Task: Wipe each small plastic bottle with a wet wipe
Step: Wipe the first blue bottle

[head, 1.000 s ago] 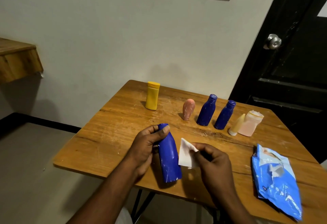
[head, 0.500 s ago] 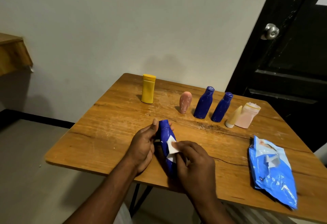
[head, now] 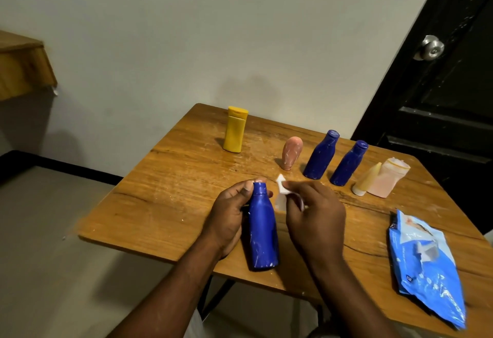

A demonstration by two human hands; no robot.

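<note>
- While the left grip (head: 229,215) curls round the neck of the blue bottle (head: 262,231), the right grip (head: 314,212) pinches a wet wipe (head: 280,192) in its fingertips.
- Bottle lies along the left grip's palm, wipe just right of its neck.

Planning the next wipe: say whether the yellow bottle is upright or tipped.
Upright: the yellow bottle stands on the table, cap uppermost.

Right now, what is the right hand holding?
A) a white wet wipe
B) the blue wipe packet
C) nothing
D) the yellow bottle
A: the right hand pinches the white wet wipe in its fingers, beside the blue bottle that the left hand grips near the neck.
</note>
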